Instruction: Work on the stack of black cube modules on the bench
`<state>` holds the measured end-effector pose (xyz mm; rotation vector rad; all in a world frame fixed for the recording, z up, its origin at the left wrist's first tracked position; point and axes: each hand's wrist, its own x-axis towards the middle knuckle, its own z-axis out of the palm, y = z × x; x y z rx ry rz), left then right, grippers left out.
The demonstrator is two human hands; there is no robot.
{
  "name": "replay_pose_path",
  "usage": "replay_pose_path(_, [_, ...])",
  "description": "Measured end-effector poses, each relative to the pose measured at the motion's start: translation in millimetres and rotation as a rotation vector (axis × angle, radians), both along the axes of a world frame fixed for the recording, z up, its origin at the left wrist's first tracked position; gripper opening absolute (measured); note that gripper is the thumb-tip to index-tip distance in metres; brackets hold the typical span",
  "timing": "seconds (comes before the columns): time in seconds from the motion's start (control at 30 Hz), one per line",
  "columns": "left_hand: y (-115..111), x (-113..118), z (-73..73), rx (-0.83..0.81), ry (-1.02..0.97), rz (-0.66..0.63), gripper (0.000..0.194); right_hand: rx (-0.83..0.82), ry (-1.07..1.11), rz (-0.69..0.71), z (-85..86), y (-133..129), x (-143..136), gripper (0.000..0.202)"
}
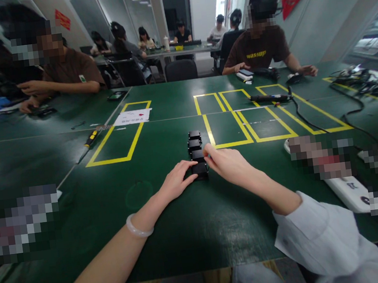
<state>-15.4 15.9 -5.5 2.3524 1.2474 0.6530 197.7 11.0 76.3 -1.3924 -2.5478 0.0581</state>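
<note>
The left hand (178, 179) reaches in from the left with thumb and forefinger parted at the left edge of the nearest black block (200, 172); whether it grips cannot be told. The right hand (228, 162) is curled, its fingertips drawn together at the right side of the second black block (197, 155); what they pinch, if anything, is too small to tell. These two blocks lie between the hands, and the third black block (194, 144) and farthest black block (194, 135) continue the row just beyond the fingertips, all on the green table (187, 242). A pale bracelet (136, 231) circles the left wrist. Beyond the left hand lie a yellow-and-black screwdriver (91, 138) and a paper sheet (133, 116); beyond the right hand, a black corded tool (271, 98). Right of the right hand sits a partly blurred white device (343, 193). Two people in brown shirts sit across the table, well apart from both hands.
</note>
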Motion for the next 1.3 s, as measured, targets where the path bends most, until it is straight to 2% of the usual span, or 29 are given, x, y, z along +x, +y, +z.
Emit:
replay_pose_path(0.17, [-0.2, 0.5, 1.0, -0.008, 0.008, 0.001, 0.037, 0.006, 0.041, 0.028, -0.4, -1.2, 1.7, 0.017])
replay_pose_path(0.33, [0.9, 0.0, -1.8, 0.005, 0.002, 0.0, 0.037, 0.004, -0.006, 0.003, 1.8, -1.2, 0.6, 0.023])
replay_pose_path(0.63, [0.5, -0.3, -1.3, -0.001, -0.003, 0.0, 0.037, -0.003, 0.054, 0.015, 0.6, -0.2, 1.9, 0.018])
replay_pose_path(0.83, [-0.2, 0.1, -0.3, 0.0, 0.0, 0.007, 0.036, 0.005, -0.002, -0.001, 0.5, 0.6, 1.7, 0.023])
replay_pose_path(1.07, [-0.8, 0.1, 1.3, -0.015, 0.0, 0.004, 0.037, -0.02, 0.049, 0.021, 3.6, -0.9, 1.9, 0.016])
replay_pose_path(1.3, [-0.2, 0.3, 0.4, -0.011, 0.001, 0.004, 0.036, -0.012, 0.033, 0.02, -0.2, 1.1, 1.5, 0.02])
